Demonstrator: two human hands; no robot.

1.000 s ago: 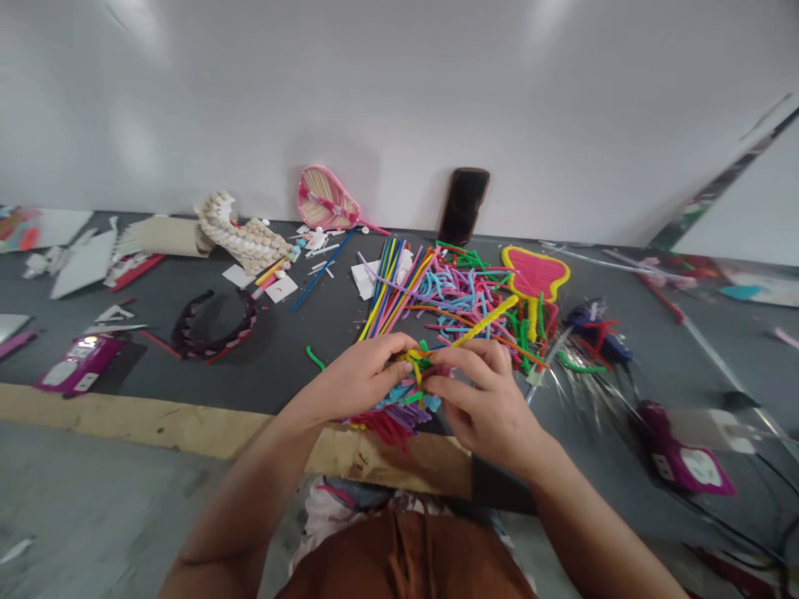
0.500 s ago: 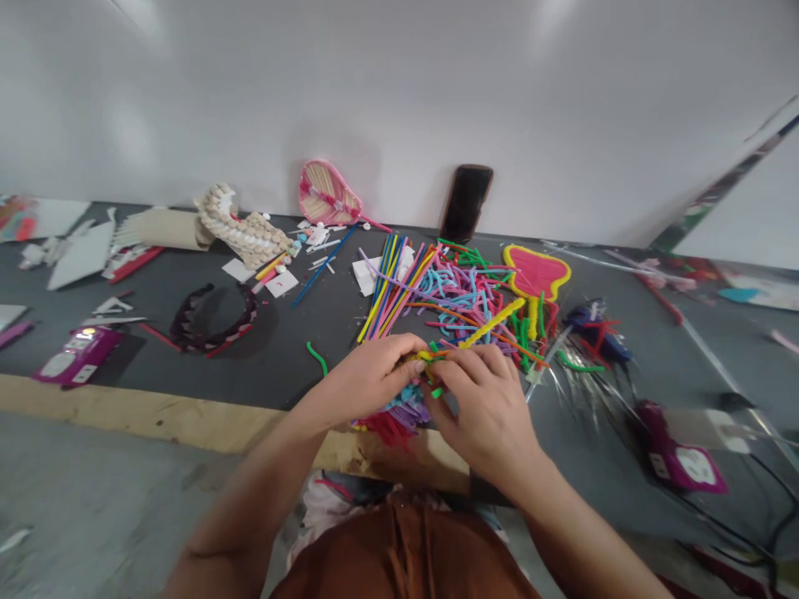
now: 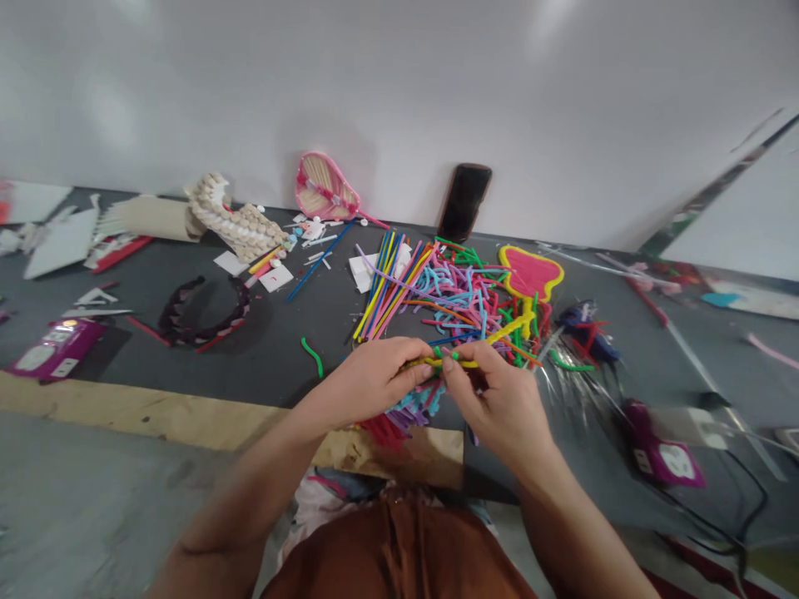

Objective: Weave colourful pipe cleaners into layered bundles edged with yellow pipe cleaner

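Both hands are closed on a yellow pipe cleaner strand [image 3: 467, 363] above the table's front edge. My left hand [image 3: 380, 378] pinches its left part between thumb and fingers. My right hand [image 3: 503, 403] grips it further right, its thumb and fingertips close to the left ones. Short green pieces [image 3: 454, 355] show between the fingertips; how they join the strand is hidden. Beyond my right hand, a thicker yellow length [image 3: 508, 331] slants up to the right. Below the hands hang or lie light blue and purple pipe cleaners [image 3: 412, 414], with red ones [image 3: 382, 433] at the edge.
Behind the hands lie cut pipe cleaners [image 3: 459, 287] and straight long ones [image 3: 387, 287]. A pink shape with yellow trim [image 3: 530, 273] sits right. A phone [image 3: 465, 200] leans on the wall. Left are a dark braided headband [image 3: 205, 337] and a purple glue-gun-like device [image 3: 59, 349].
My right hand has opened out from its bunched pose and shifted slightly right, exposing more yellow strand between the hands. The view has shifted slightly.
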